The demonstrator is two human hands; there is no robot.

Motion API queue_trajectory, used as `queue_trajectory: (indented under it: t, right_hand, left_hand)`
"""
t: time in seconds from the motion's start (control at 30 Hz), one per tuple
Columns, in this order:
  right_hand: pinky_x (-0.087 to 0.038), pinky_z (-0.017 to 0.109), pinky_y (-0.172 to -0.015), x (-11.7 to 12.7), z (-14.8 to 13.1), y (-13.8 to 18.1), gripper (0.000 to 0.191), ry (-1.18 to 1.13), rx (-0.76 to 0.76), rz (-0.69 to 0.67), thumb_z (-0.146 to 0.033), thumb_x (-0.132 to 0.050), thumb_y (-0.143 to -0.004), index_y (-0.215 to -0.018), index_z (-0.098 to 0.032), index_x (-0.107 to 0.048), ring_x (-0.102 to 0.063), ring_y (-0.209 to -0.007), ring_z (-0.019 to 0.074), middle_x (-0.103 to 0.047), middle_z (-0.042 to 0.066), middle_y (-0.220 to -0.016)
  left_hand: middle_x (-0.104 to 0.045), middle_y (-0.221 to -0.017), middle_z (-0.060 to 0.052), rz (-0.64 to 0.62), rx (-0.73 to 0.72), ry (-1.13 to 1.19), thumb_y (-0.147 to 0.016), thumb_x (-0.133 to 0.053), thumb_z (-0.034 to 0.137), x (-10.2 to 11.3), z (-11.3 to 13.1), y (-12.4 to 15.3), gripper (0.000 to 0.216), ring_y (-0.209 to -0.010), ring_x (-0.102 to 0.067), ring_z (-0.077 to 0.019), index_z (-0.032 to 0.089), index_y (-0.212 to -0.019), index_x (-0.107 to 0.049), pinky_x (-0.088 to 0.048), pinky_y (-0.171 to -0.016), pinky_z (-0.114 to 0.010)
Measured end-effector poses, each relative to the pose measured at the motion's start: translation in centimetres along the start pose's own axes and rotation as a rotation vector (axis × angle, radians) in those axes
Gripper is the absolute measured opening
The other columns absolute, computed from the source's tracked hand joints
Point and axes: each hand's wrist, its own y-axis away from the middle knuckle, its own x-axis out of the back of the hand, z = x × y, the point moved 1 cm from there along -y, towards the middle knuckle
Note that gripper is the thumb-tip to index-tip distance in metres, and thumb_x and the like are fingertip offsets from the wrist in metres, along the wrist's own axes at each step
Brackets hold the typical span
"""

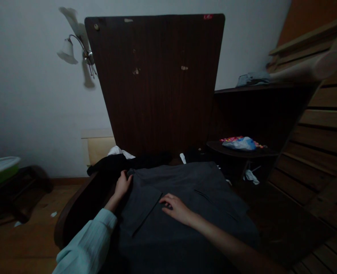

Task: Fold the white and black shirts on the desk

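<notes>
A dark grey garment (pixel 179 228) lies spread out before me, its far edge slightly rumpled. Two thin dark lines, cords or slits, run slantwise across the cloth; I cannot tell which. At the garment's far left corner, my left hand (pixel 123 184) grips the edge between thumb and fingers. My right hand (pixel 177 208) is over the middle of the cloth, close to the top of the left dark line. Its fingers are bent and apart, with nothing seen in them. Whether those fingertips touch the fabric is hard to make out in the dim light.
A tall dark wooden panel (pixel 162 83) stands behind the cloth. To the right, a shelf (pixel 242 153) carries a plastic bag (pixel 240 144). Slatted wood (pixel 319 133) rises at far right. A curved wooden edge (pixel 68 213) and a low stand (pixel 22 190) are on the left.
</notes>
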Motion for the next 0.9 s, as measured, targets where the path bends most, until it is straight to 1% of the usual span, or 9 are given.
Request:
queue_trajectory:
  t: [0.1, 0.2, 0.33, 0.53, 0.6, 0.63, 0.73, 0.8, 0.9]
  right_hand:
    - [-0.043, 0.031, -0.083, -0.1, -0.9, 0.7, 0.026, 0.116, 0.038, 0.016, -0.021, -0.055, -0.075, -0.1, -0.021, -0.058, -0.051, -0.093, 0.0167, -0.056, 0.005, -0.1]
    - [-0.041, 0.036, -0.086, -0.6, -1.7, 1.9, 0.026, 0.286, 0.092, 0.038, -0.024, -0.051, -0.079, -0.104, -0.021, -0.056, -0.046, -0.101, 0.021, -0.054, 0.008, -0.106]
    - [-0.042, 0.039, -0.084, -1.1, -2.6, 3.2, 0.029, 0.421, 0.117, 0.033, -0.022, -0.046, -0.081, -0.109, -0.021, -0.053, -0.045, -0.102, 0.0231, -0.052, 0.01, -0.109]
    - [-0.04, 0.04, -0.087, -0.8, -3.1, 3.4, 0.032, 0.432, 0.102, -0.012, -0.023, -0.044, -0.082, -0.114, -0.02, -0.05, -0.042, -0.107, 0.024, -0.049, 0.011, -0.116]
    - [-0.039, 0.039, -0.089, -0.2, -3.1, 3.5, 0.033, 0.385, 0.111, -0.064, -0.026, -0.045, -0.082, -0.114, -0.021, -0.05, -0.041, -0.11, 0.0231, -0.048, 0.01, -0.118]
    - [-0.038, 0.038, -0.09, 0.3, -3.0, 3.6, 0.033, 0.352, 0.119, -0.094, -0.028, -0.047, -0.081, -0.114, -0.022, -0.05, -0.041, -0.111, 0.022, -0.048, 0.009, -0.119]
    - [-0.037, 0.034, -0.092, 2.5, -2.1, 4.4, 0.033, 0.309, 0.085, -0.103, -0.031, -0.05, -0.079, -0.112, -0.024, -0.052, -0.044, -0.108, 0.0193, -0.051, 0.006, -0.115]
    - [-0.036, 0.035, -0.092, 4.4, -0.9, 5.3, 0.032, 0.361, -0.011, -0.018, -0.029, -0.05, -0.078, -0.109, -0.022, -0.054, -0.046, -0.105, 0.0198, -0.054, 0.007, -0.111]
    - [-0.037, 0.037, -0.091, 7.6, 1.4, 7.3, 0.032, 0.478, -0.164, 0.115, -0.024, -0.051, -0.076, -0.108, -0.019, -0.054, -0.047, -0.104, 0.0211, -0.055, 0.008, -0.11]
  left_hand:
    - [-0.055, -0.11, -0.017, -0.031, -0.077, 0.034, -0.08, -0.044, 0.029, 0.1, -0.4, 0.2, 0.049, -0.099, -0.055, -0.0231, 0.007, -0.123, -0.034, -0.042, -0.084, -0.031]
    - [-0.052, -0.108, -0.011, -0.052, -0.22, 0.047, -0.079, -0.042, 0.026, 0.2, -0.7, 0.7, 0.052, -0.096, -0.056, -0.0193, 0.015, -0.129, -0.03, -0.041, -0.086, -0.03]
    - [-0.047, -0.104, -0.007, -0.097, -0.301, 0.019, -0.077, -0.039, 0.018, 0.2, -1.0, 1.2, 0.048, -0.091, -0.055, -0.0158, 0.02, -0.125, -0.039, -0.042, -0.085, -0.029]
    - [-0.042, -0.122, -0.011, -0.085, -0.441, -0.108, -0.071, -0.051, 0.018, 1.5, 1.1, 2.5, 0.042, -0.113, -0.041, -0.0252, 0.019, -0.113, -0.052, -0.032, -0.096, -0.038]
    - [-0.045, -0.122, -0.01, -0.205, -0.499, -0.113, -0.068, -0.056, 0.019, 2.1, 2.5, 4.3, 0.041, -0.114, -0.041, -0.026, 0.02, -0.109, -0.055, -0.031, -0.097, -0.038]
    - [-0.048, -0.121, -0.009, -0.312, -0.522, -0.097, -0.068, -0.057, 0.021, 2.3, 3.3, 5.5, 0.042, -0.111, -0.045, -0.0251, 0.021, -0.11, -0.054, -0.033, -0.095, -0.036]
    - [-0.047, -0.126, -0.006, -0.593, -0.617, 0.027, -0.069, -0.059, 0.03, 2.4, 5.9, 9.4, 0.056, -0.113, -0.045, -0.0217, 0.025, -0.122, -0.044, -0.035, -0.094, -0.03]
    - [-0.045, -0.129, -0.004, -0.652, -0.697, 0.09, -0.071, -0.058, 0.032, 1.9, 7.7, 11.4, 0.058, -0.116, -0.042, -0.0208, 0.027, -0.125, -0.039, -0.033, -0.096, -0.029]
    - [-0.049, -0.124, -0.005, -0.715, -0.779, 0.104, -0.07, -0.058, 0.033, 0.1, 10.9, 12.7, 0.057, -0.113, -0.045, -0.0232, 0.027, -0.124, -0.042, -0.034, -0.095, -0.032]
